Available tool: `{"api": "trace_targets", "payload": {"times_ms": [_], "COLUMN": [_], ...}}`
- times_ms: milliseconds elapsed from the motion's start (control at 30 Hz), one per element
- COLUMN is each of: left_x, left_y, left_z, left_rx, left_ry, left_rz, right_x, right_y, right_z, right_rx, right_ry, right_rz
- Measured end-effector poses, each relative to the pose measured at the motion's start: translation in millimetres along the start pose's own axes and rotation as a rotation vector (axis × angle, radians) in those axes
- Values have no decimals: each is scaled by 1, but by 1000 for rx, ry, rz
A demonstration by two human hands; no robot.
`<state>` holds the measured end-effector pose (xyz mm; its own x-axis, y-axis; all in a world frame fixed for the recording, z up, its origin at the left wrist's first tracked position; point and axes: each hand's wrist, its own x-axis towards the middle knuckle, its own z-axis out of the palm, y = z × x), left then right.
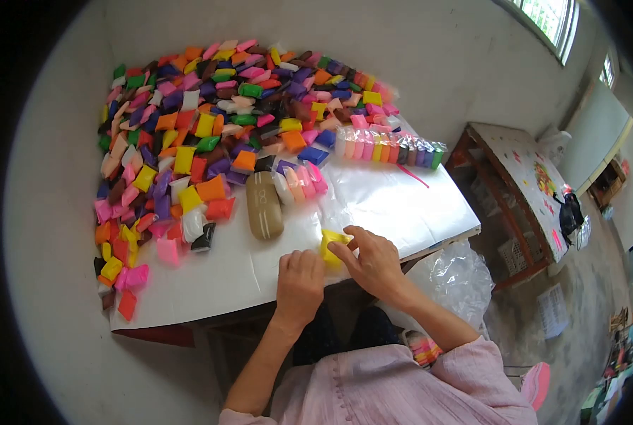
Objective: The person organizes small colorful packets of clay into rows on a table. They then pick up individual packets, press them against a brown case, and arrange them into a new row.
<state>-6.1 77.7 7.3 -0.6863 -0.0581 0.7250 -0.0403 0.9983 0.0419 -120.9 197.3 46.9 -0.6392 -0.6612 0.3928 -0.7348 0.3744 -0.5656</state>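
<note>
1. White, sheet-covered table [415, 212], before the person.
2. Heap of multicoloured, pillow-shaped plastic packets [204, 126], across its far and left parts.
3. Right hand [375, 263], half-curled, thumb over a small yellow, squarish packet [329, 256]; firm hold cannot be told.
4. Left hand [301, 285], fingers folded; contents hidden.
5. Yellow packet, between both hands, at the near edge.

No text readable; pale mark [262, 200] on brown case [265, 216] unclear.

The window [547, 27] at far right is bright, the tabletop [394, 207] shows glare, and fisheye distortion curves the black-vignetted edges.
</note>
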Motion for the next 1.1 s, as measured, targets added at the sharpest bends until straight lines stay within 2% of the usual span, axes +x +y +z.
{"api": "trace_targets", "payload": {"times_ms": [133, 300, 400, 500, 600, 900, 1100], "left_x": [13, 27, 32, 28, 23, 26, 26], "left_y": [4, -3, -6, -6, -14, -14, -15], "left_z": [-4, -3, -4, -1, 3, 9, 9], "left_rx": [206, 315, 201, 36, -102, -137, -153], "left_ry": [52, 56, 104, 192, 165, 128, 84], "left_rz": [217, 363, 310, 70, -87, -142, -169], "right_x": [21, 39, 48, 67, 97, 162, 170], "right_y": [2, 12, 15, 34, 50, 64, 68], "right_z": [-9, -9, -12, -9, -7, 21, 29], "right_rx": [70, 163, 177, 230, 213, 208, 178], "right_ry": [-163, -210, -185, -104, -45, -147, -158], "right_rz": [152, 238, 182, 74, -25, -266, -223]}}
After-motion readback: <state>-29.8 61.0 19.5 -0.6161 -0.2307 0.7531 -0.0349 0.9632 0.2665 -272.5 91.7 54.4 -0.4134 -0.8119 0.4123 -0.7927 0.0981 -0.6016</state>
